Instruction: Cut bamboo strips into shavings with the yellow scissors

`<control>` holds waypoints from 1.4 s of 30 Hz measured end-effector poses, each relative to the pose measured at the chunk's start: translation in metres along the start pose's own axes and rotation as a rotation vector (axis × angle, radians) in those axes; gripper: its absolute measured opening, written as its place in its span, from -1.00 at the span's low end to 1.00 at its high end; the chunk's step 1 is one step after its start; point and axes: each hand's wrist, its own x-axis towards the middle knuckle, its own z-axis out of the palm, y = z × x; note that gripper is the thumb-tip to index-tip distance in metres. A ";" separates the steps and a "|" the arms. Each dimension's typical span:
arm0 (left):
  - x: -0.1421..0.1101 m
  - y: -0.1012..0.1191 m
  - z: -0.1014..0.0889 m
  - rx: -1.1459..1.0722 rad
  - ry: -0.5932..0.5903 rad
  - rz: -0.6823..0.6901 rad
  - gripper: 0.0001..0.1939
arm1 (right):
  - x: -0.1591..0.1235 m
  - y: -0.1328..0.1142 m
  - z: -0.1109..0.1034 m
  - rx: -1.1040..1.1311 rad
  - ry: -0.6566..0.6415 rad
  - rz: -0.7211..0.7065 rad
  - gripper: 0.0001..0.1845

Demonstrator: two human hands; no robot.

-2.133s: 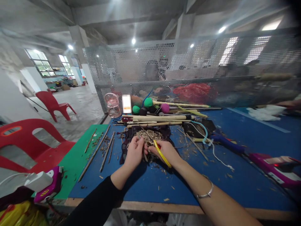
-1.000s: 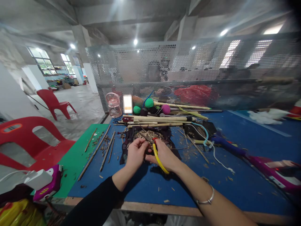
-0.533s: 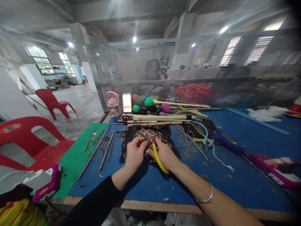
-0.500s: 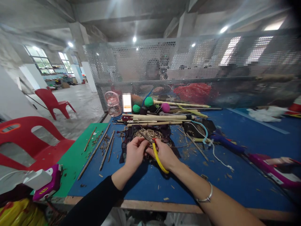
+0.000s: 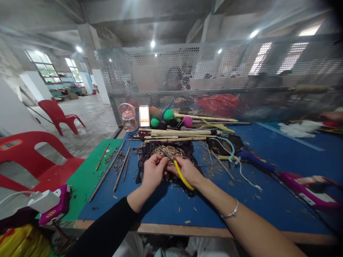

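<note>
Scissors [image 5: 180, 174] are held in the right hand [image 5: 190, 172] over chips [image 5: 176, 151] heaped on a cloth [image 5: 146, 152]. In the left hand [image 5: 152, 173], fingers [image 5: 162, 165] are curled near the blades [image 5: 167, 154]; whether anything is pinched cannot be told.

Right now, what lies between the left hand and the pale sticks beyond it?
The head view shows a heap of woody chips on dark cloth, the blades of the yellow-handled scissors reaching across it.

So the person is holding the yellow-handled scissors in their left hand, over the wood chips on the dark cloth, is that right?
Not quite: the head view shows the yellow-handled scissors in the right hand, over the wood chips on the dark cloth.
</note>
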 end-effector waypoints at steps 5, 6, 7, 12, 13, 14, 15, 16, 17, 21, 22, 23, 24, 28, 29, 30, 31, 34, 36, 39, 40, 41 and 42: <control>-0.001 0.001 0.000 -0.015 -0.064 0.025 -0.80 | -0.006 -0.016 -0.002 -0.068 0.050 0.002 -0.59; -0.002 0.002 0.000 -0.021 -0.080 0.035 -0.81 | -0.007 -0.018 -0.003 -0.046 0.052 -0.018 -0.56; -0.002 0.003 0.001 -0.023 -0.085 0.043 -0.82 | -0.008 -0.020 -0.003 -0.028 0.056 -0.032 -0.54; -0.004 0.004 0.002 0.000 -0.069 0.013 -0.79 | -0.006 -0.013 -0.001 -0.051 0.096 0.028 -0.59; -0.005 0.005 0.002 0.008 -0.067 0.016 -0.79 | -0.005 -0.010 0.000 -0.042 0.090 0.033 -0.60; -0.005 0.005 0.002 0.016 -0.062 0.024 -0.78 | -0.004 -0.007 0.001 -0.025 0.082 0.028 -0.61; -0.005 0.006 0.002 0.024 -0.055 0.032 -0.77 | -0.003 -0.004 0.001 -0.003 0.072 0.016 -0.61; -0.006 0.006 0.002 0.028 -0.050 0.038 -0.77 | -0.002 -0.002 0.001 0.023 0.062 0.002 -0.61; -0.006 0.007 0.002 0.030 -0.049 0.040 -0.77 | -0.001 -0.001 0.001 0.051 0.052 -0.009 -0.61; -0.005 0.007 0.001 0.000 -0.090 0.002 -0.77 | 0.000 -0.002 -0.004 0.157 -0.026 -0.026 -0.57; -0.004 0.007 0.000 -0.014 -0.100 -0.012 -0.76 | 0.000 -0.002 -0.006 0.181 -0.049 -0.031 -0.55; -0.004 0.007 -0.001 -0.024 -0.110 -0.022 -0.75 | 0.000 -0.003 -0.009 0.201 -0.071 -0.043 -0.53; -0.003 0.008 -0.002 -0.032 -0.120 -0.024 -0.74 | 0.000 -0.003 -0.011 0.219 -0.090 -0.068 -0.51; -0.002 0.009 -0.007 -0.047 -0.200 -0.003 -0.69 | 0.000 -0.001 -0.018 0.263 -0.197 -0.219 -0.40; -0.001 0.009 -0.008 -0.059 -0.223 -0.004 -0.68 | 0.000 0.000 -0.019 0.269 -0.217 -0.245 -0.38; -0.001 0.009 -0.008 -0.080 -0.237 -0.011 -0.66 | 0.000 0.000 -0.019 0.264 -0.217 -0.255 -0.37; 0.000 0.009 -0.008 -0.108 -0.245 -0.024 -0.65 | 0.000 0.000 -0.020 0.244 -0.195 -0.247 -0.38; 0.002 0.006 -0.006 -0.182 -0.214 -0.059 -0.63 | -0.001 -0.002 -0.019 0.102 -0.054 -0.159 -0.47; 0.003 0.004 -0.006 -0.188 -0.171 -0.051 -0.62 | -0.002 -0.005 -0.019 -0.016 0.026 -0.074 -0.53; 0.006 0.001 -0.006 -0.175 -0.118 -0.060 -0.61 | -0.001 -0.007 -0.017 -0.115 0.116 0.037 -0.58; 0.007 0.000 -0.006 -0.171 -0.115 -0.071 -0.61 | -0.001 -0.007 -0.016 -0.124 0.142 0.061 -0.60; 0.008 -0.001 -0.005 -0.165 -0.119 -0.081 -0.61 | 0.000 -0.007 -0.015 -0.125 0.161 0.074 -0.61; 0.008 -0.001 -0.005 -0.156 -0.127 -0.084 -0.62 | 0.000 -0.006 -0.014 -0.125 0.178 0.079 -0.62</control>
